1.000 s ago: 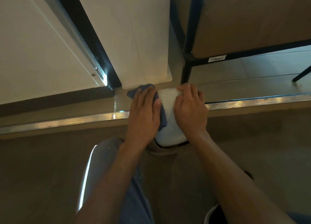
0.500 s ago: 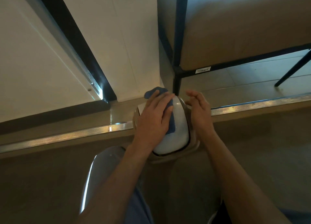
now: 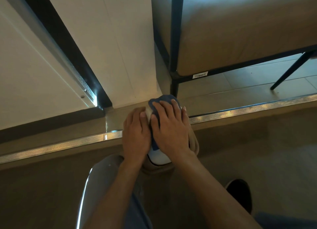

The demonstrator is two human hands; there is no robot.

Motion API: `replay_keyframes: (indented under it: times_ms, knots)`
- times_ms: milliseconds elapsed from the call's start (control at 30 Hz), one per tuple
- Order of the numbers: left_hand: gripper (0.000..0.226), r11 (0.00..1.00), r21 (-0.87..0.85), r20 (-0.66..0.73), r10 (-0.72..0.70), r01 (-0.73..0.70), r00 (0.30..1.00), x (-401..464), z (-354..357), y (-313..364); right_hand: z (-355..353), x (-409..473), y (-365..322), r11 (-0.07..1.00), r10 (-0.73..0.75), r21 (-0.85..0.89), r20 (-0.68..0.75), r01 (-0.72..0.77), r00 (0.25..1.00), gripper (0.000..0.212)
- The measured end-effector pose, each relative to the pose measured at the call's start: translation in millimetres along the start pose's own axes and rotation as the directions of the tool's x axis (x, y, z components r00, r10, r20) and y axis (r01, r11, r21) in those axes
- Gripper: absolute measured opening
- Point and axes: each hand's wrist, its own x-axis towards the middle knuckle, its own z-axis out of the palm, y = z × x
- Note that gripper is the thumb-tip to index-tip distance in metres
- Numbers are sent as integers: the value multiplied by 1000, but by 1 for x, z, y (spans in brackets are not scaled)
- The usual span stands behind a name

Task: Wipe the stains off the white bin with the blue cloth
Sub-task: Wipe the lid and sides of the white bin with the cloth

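the white bin (image 3: 158,157) sits on the floor between our knees. our right hand (image 3: 171,132) presses the blue cloth (image 3: 165,99) flat over its lid, fingers spread; our left hand (image 3: 136,134) braces the side, fingers laid flat. we should keep firm, even pressure and steady the bin.

The white bin (image 3: 158,157) is seen as smooth, glossy plastic. The blue cloth (image 3: 164,100) is shown as soft, matt fabric. A ribbed, shiny metal threshold strip (image 3: 60,145) is set into the floor. The frame (image 3: 176,39) is finished in matt black metal.
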Motion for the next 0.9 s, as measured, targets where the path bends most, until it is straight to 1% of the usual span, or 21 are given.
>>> replay_keyframes:
  times_ms: [67,133,233,333,400,467,533,600,667,733,800,833,867,900]
  knots:
    - [45,1000,-16,-52,-6,6,999,-1,5,-4,6,4,7,999,51,-13,-10,-51,999,46]
    - [48,999,-26,-71,-22,20,997,0,7,-6,6,9,12,993,118,9,-46,-118,992,47]
    - [51,1000,-14,-78,-11,9,997,-1,8,-4,4,13,16,982,175,88,-59,-169,983,49]
    - [48,1000,-8,-91,-18,18,996,-1,8,-8,4,15,18,970,212,135,-60,-203,975,49]
    - [42,999,-9,-94,-36,36,995,0,8,-8,0,18,25,950,262,186,-34,-251,965,47]
    - [37,999,-9,-104,-45,44,994,-1,9,-5,-8,22,41,900,306,312,45,-304,951,45]
    - [36,999,-7,-109,-51,51,993,-1,10,-4,-15,26,57,816,321,449,172,-364,931,44]
    - [36,999,-2,-109,-52,52,993,-1,11,-4,-23,33,68,769,320,474,296,-429,900,41]
    - [36,998,1,-107,-60,61,992,-1,11,-5,-28,42,73,711,333,479,415,-514,847,38]
    - [36,998,1,-110,-61,62,992,-2,11,-4,-31,50,73,660,331,504,471,-558,818,42]
    - [37,998,-2,-120,-60,60,991,-3,12,-2,-28,48,74,604,335,566,459,-562,823,39]
    - [38,998,2,-125,-58,59,990,-4,12,-1,-26,41,71,589,332,598,434,-544,837,37]
    - [39,998,7,-130,-56,58,990,-4,13,-1,-22,30,72,603,328,617,386,-506,862,39]
    - [39,998,8,-133,-56,58,990,-4,13,-1,-15,17,74,645,315,624,309,-441,897,46]
